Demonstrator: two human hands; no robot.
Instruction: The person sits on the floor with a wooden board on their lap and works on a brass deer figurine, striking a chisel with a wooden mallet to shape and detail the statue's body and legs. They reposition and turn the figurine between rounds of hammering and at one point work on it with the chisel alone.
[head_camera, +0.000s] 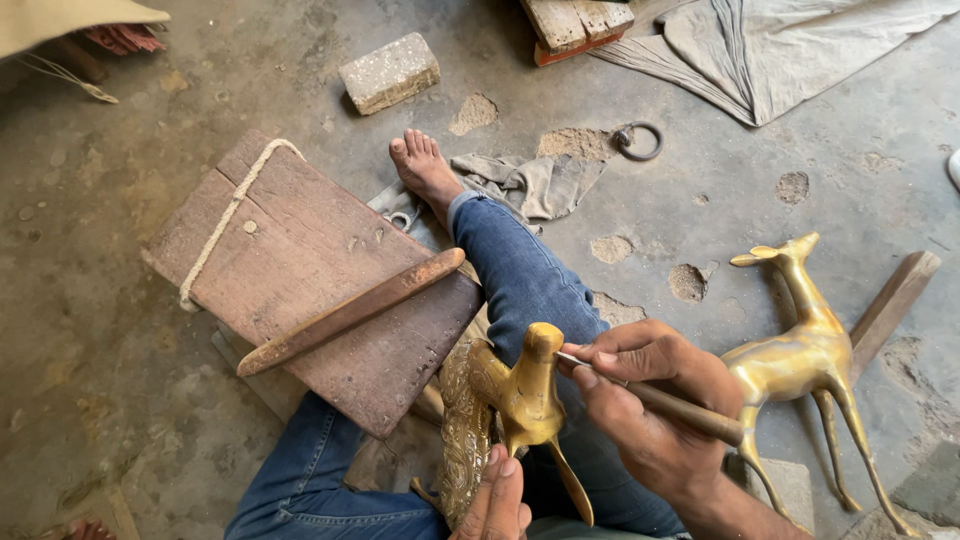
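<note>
Floor: bare concrete (120, 330), pitted, with open room on the left and in the far middle.
Plank: a worn wooden board (300, 270) lies left of the leg (520, 280), a rope (225, 220) along its far-left edge and a curved wooden stick (350, 310) across it.
Far edge: a brick (390, 72), a metal ring (640, 140), a grey rag (535, 185) and a cloth (780, 50).
Right: a brass deer (800, 360) stands just right of the right hand.
Brass bird: the bird (525, 400) sits near centre, above the lap, head up.
Left hand: the left hand (495, 500) grips the bird from below, fingers closed on its base, as far as the frame edge shows.
Right hand: the right hand (650, 400) pinches a wooden-handled tool (690, 412), fingers pressed together; its metal tip touches the bird's head.
</note>
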